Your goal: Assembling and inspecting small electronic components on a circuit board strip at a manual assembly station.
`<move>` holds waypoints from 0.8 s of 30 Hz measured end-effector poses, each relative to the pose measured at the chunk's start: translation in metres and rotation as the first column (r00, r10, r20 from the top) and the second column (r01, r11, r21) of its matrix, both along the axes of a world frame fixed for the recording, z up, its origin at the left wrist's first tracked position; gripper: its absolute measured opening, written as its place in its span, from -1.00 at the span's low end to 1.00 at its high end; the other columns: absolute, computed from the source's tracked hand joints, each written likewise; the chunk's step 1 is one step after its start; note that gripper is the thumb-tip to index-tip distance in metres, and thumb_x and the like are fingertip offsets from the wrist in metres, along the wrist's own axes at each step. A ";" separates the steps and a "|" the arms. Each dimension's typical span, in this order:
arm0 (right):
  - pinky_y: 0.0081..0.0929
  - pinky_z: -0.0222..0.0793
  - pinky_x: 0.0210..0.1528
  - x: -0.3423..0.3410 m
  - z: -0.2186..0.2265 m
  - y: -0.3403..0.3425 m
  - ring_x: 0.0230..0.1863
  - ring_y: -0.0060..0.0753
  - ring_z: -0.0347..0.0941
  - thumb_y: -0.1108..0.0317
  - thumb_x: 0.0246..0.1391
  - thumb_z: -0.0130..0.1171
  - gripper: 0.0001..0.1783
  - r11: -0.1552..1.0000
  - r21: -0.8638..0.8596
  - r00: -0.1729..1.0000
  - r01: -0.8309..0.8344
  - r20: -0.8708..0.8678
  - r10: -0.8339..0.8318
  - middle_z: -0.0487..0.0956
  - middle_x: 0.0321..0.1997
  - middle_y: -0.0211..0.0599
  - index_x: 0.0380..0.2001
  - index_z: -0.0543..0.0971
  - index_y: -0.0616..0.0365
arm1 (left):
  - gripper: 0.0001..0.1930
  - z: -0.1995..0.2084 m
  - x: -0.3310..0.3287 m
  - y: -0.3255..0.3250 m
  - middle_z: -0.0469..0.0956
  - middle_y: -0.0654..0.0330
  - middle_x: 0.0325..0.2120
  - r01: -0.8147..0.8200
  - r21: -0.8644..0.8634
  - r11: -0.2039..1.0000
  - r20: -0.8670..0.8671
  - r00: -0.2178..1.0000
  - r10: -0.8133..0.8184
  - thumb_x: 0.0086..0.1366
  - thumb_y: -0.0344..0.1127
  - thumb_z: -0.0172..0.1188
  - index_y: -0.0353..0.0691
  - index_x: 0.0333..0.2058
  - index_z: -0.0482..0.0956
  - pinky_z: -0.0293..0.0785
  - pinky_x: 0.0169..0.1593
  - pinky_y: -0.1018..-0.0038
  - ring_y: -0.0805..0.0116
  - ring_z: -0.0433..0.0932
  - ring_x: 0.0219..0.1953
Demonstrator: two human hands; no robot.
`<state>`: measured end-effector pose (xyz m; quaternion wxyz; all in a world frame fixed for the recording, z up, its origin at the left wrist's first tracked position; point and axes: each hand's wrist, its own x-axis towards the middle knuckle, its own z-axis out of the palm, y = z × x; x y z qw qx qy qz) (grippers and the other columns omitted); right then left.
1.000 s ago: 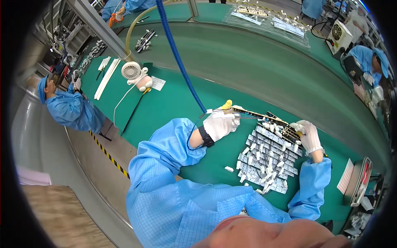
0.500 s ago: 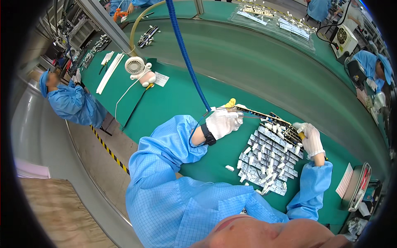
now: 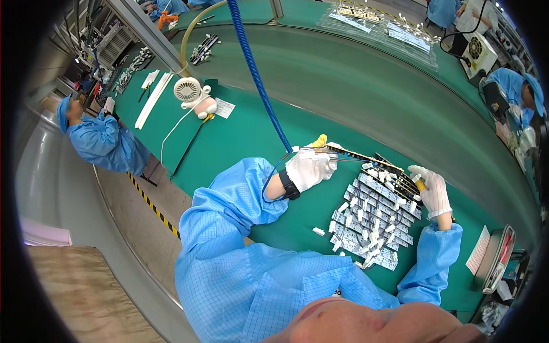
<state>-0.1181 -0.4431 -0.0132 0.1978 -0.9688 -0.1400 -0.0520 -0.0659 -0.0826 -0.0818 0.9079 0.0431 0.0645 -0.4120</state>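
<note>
Dark strip: long and thin [image 3: 351, 153], it lies between our hands, just ahead of them; it bridges from the left one toward the right one.
Long axis: runs left to right across our front, sloping toward us at the right end.
Nearer hand: left; it is at the strip's left end, while the right is by the other end.
Left hand [image 3: 309, 170]: gloved, fingers curled together; we read it as pinching the strip's left end, with thin wires [image 3: 350, 160] running out to the right.
Right hand [image 3: 436, 193]: gloved, fingers bent over the right ends of the bunched dark strips [image 3: 407, 184]; we can't tell whether it pinches one or only rests there.
Pale strips [image 3: 370, 184]: staggered stack flat on the green surface [image 3: 246, 123], on our side of the dark strip, left of the right hand, strewn with white plugs.
Loose plug [image 3: 318, 231]: apart from the stack, to its left.
Blue coiled hose [image 3: 253, 70]: hangs down to just beside our left hand.
</note>
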 end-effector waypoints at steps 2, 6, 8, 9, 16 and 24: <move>-0.16 0.31 -0.23 -0.003 0.005 0.003 -0.32 0.05 0.40 0.51 -0.06 0.15 -0.73 1.000 -0.012 1.000 0.012 -0.012 -0.012 0.51 -0.41 -0.09 -0.21 0.58 0.08 | -0.48 -0.001 0.000 0.000 0.47 0.12 -0.48 -0.007 -0.005 1.000 0.008 1.000 0.007 0.39 0.00 -0.11 -0.46 -0.06 0.41 0.47 -0.27 0.34 0.18 0.49 -0.39; -0.12 0.28 -0.31 -0.002 0.009 0.002 -0.36 0.05 0.37 0.48 -0.12 0.22 -0.79 1.000 0.004 1.000 -0.002 0.011 0.002 0.44 -0.49 -0.07 -0.32 0.57 0.20 | -0.48 -0.002 0.001 -0.001 0.48 0.11 -0.46 -0.014 0.037 0.999 0.041 0.999 0.013 0.39 0.01 -0.14 -0.42 -0.06 0.42 0.47 -0.26 0.32 0.17 0.49 -0.38; -0.14 0.30 -0.29 -0.001 0.003 -0.005 -0.35 0.03 0.39 0.48 -0.11 0.22 -0.79 0.999 -0.040 1.000 0.013 -0.012 -0.014 0.47 -0.45 -0.09 -0.31 0.58 0.17 | -0.49 -0.003 0.000 -0.002 0.48 0.11 -0.45 -0.019 0.032 0.999 0.072 0.997 0.016 0.39 0.01 -0.15 -0.41 -0.06 0.43 0.46 -0.25 0.32 0.17 0.49 -0.38; -0.17 0.33 -0.28 -0.001 0.001 -0.007 -0.33 0.01 0.41 0.49 -0.11 0.21 -0.79 0.996 -0.084 0.999 0.030 -0.034 -0.033 0.50 -0.42 -0.10 -0.30 0.59 0.14 | -0.50 -0.003 0.000 -0.002 0.48 0.11 -0.43 -0.014 0.001 1.000 0.076 0.997 0.014 0.39 0.01 -0.15 -0.40 -0.07 0.43 0.46 -0.24 0.30 0.16 0.48 -0.36; -0.28 0.39 -0.13 -0.006 0.019 0.000 -0.21 -0.08 0.47 0.54 -0.12 0.18 -0.64 0.996 -0.051 0.992 -0.068 0.105 0.073 0.57 -0.27 -0.18 -0.18 0.60 -0.02 | -0.52 -0.006 -0.004 0.002 0.48 0.09 -0.40 0.007 -0.066 0.998 0.059 0.998 -0.004 0.39 -0.01 -0.15 -0.39 -0.11 0.45 0.43 -0.23 0.29 0.12 0.46 -0.33; -0.18 0.35 -0.20 -0.013 0.042 -0.003 -0.24 0.01 0.47 0.50 -0.04 0.11 -0.73 0.993 -0.090 0.971 0.081 -0.219 -0.099 0.57 -0.30 -0.10 -0.22 0.59 0.02 | -0.50 -0.002 0.008 -0.009 0.46 0.17 -0.47 0.067 -0.042 0.997 0.104 0.993 -0.062 0.39 0.06 -0.18 -0.33 -0.12 0.46 0.36 -0.29 0.33 0.22 0.43 -0.41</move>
